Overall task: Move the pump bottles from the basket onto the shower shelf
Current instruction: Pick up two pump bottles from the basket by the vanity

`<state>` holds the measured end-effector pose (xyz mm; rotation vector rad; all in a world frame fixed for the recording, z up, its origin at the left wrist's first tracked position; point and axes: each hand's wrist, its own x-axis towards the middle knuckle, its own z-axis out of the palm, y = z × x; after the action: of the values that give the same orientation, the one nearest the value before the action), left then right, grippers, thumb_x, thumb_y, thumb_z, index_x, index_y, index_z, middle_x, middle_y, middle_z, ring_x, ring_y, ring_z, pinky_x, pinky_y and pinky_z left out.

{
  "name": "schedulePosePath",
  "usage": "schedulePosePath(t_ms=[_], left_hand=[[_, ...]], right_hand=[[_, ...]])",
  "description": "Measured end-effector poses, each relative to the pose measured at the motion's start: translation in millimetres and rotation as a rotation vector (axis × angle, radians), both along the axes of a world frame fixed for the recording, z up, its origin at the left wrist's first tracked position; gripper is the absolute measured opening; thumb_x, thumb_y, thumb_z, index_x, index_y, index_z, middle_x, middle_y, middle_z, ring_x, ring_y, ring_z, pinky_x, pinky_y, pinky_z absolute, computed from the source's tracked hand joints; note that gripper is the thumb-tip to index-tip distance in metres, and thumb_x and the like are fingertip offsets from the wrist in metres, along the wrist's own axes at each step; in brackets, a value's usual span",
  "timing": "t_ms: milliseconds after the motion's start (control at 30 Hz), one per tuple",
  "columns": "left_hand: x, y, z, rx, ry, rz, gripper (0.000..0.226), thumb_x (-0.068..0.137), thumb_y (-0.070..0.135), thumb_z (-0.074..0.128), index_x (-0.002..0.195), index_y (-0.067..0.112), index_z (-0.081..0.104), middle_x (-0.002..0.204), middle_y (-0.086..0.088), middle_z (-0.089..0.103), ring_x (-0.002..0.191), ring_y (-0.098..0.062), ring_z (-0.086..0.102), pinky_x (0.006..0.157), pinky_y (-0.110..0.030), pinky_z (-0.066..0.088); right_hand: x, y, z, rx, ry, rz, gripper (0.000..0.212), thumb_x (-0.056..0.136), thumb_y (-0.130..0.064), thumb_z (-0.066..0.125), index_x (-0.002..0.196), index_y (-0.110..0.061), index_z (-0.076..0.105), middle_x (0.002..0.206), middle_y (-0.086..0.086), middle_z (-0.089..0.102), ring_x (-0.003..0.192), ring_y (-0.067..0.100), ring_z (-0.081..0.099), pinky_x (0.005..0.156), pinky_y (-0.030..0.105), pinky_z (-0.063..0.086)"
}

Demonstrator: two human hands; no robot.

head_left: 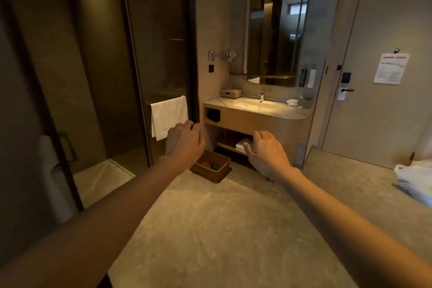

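Fingers (190, 125) loosely curled, both arms outstretched, empty.

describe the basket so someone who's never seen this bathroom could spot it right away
Find the wooden vanity with the lit sink under the mirror. On the floor at its left foot, beside the shower glass, sits the basket. It is the only brown, open-topped rectangular box on the floor, with dark items inside.

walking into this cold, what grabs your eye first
Two bare arms stretch forward across the middle, the left hand and right hand both empty with fingers loosely spread. Between them, on the floor by the vanity, sits a brown basket with small dark items inside. Behind it the lit sink glows under a tall mirror, and a white towel hangs on the dark glass shower to the left.
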<state>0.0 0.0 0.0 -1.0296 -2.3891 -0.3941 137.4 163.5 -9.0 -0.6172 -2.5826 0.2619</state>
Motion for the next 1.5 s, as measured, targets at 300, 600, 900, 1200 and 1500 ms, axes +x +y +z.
schedulePosePath(t_ms=[300,600,900,1200,1500], left_hand=[[-96.3,116.1,-22.7,-0.055,-0.092,0.088,0.046,0.094,0.035,0.044,0.135,0.014,0.044,0.135,-0.01,0.05,0.121,-0.028,0.048,0.099,-0.042,0.042],[-178.1,213.4,-90.6,-0.152,-0.158,0.121,0.045,0.092,0.035,0.042,0.133,0.015,0.044,0.131,-0.008,0.051,0.12,-0.027,0.046,0.098,-0.042,0.037],[-319.9,287.8,-145.0,-0.175,-0.214,0.114,0.046,0.092,0.038,0.043,0.133,0.017,0.043,0.135,-0.007,0.048,0.124,-0.027,0.043,0.1,-0.041,0.035],[-455.8,369.4,-179.3,-0.203,-0.278,0.086,0.045,0.092,0.039,0.041,0.131,0.017,0.045,0.134,-0.006,0.051,0.124,-0.028,0.045,0.101,-0.043,0.037],[-594.5,486.4,-219.4,-0.245,-0.364,0.134,0.046,0.092,0.039,0.042,0.131,0.015,0.045,0.135,-0.009,0.05,0.123,-0.03,0.046,0.098,-0.044,0.039]], right_hand=[[-92.7,132.6,-10.7,0.064,-0.061,0.056,0.044,0.097,-0.037,0.038,0.134,-0.013,0.044,0.135,0.009,0.051,0.13,0.028,0.039,0.108,0.044,0.035],[-182.2,228.1,-81.0,-0.033,-0.235,0.115,0.045,0.099,-0.036,0.035,0.135,-0.01,0.041,0.137,0.012,0.048,0.131,0.031,0.037,0.106,0.045,0.035],[-327.2,311.2,-114.1,-0.031,-0.234,0.119,0.045,0.098,-0.034,0.039,0.135,-0.009,0.042,0.134,0.014,0.05,0.127,0.031,0.041,0.104,0.045,0.037],[-459.2,385.0,-145.6,-0.047,-0.253,0.093,0.044,0.098,-0.034,0.039,0.134,-0.01,0.044,0.131,0.011,0.053,0.124,0.027,0.045,0.102,0.041,0.038],[-609.3,509.2,-181.8,-0.04,-0.275,0.134,0.044,0.098,-0.034,0.038,0.132,-0.009,0.048,0.13,0.012,0.054,0.125,0.028,0.045,0.105,0.044,0.038]])
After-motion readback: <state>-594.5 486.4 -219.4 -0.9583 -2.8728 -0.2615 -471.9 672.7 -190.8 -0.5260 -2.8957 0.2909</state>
